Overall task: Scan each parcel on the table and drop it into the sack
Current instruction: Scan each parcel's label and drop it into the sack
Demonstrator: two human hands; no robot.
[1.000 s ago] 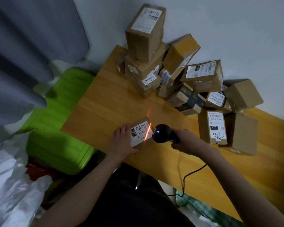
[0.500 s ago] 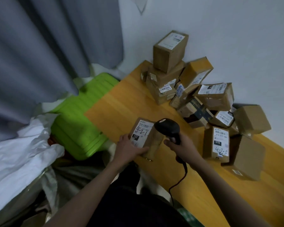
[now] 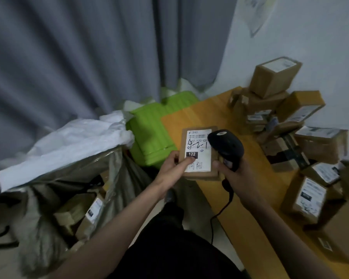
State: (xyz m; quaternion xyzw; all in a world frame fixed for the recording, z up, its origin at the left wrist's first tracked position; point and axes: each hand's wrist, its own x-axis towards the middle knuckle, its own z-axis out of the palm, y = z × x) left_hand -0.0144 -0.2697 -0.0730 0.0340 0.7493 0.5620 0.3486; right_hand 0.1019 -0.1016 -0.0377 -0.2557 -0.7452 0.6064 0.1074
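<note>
Upright, label facing up, parcel (image 3: 197,152) seemingly lifted by left hand (image 3: 174,168).

The parcel (image 3: 197,152) at the frame's centre carries a white label (image 3: 199,150). On it a black box reads "122" in white, a printed line reads partly "22-122-0", and black handwriting across it reads roughly "4-2-1". Labels on the other parcels (image 3: 302,137) at right are too blurred to read.
</note>
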